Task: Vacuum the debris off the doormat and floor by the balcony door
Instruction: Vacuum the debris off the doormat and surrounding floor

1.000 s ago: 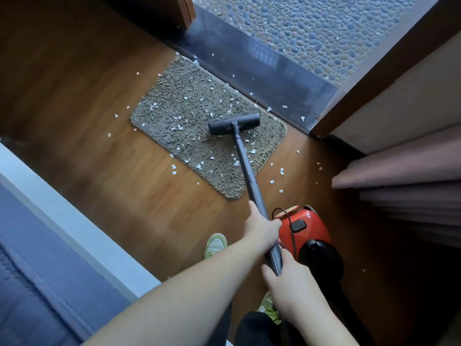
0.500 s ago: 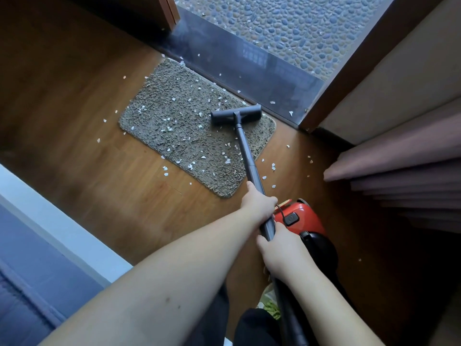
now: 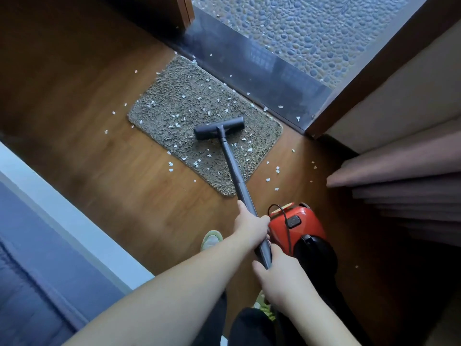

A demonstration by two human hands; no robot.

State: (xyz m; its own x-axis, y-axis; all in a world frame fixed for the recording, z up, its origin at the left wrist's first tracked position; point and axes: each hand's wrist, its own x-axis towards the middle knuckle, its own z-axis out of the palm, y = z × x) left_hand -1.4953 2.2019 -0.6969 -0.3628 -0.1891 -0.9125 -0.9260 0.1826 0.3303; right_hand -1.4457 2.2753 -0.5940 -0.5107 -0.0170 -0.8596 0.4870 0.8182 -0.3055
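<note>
A grey shaggy doormat (image 3: pixel 179 106) lies on the wooden floor (image 3: pixel 87 101) beside the dark door sill (image 3: pixel 262 68). White debris bits (image 3: pixel 172 167) are scattered over the mat, the floor and the sill. The dark nozzle (image 3: pixel 219 127) of the vacuum rests on the mat's near-right part. Its grey tube (image 3: pixel 233 168) runs back to my hands. My left hand (image 3: pixel 250 224) grips the tube higher up, and my right hand (image 3: pixel 277 275) grips it lower, near my body. The red vacuum body (image 3: pixel 296 227) stands on the floor right of the tube.
Pebbled balcony ground (image 3: pixel 311 28) lies beyond the sill. A wooden door frame (image 3: pixel 369 71) and folded curtain (image 3: pixel 404 176) stand at the right. A white ledge and blue surface (image 3: pixel 37 240) fill the left. My green shoe (image 3: pixel 211 238) is under my left arm.
The nozzle has been drawn back from the mat's far right edge by the sill toward me, onto the mat's near part. Both hands keep their grip on the tube.
</note>
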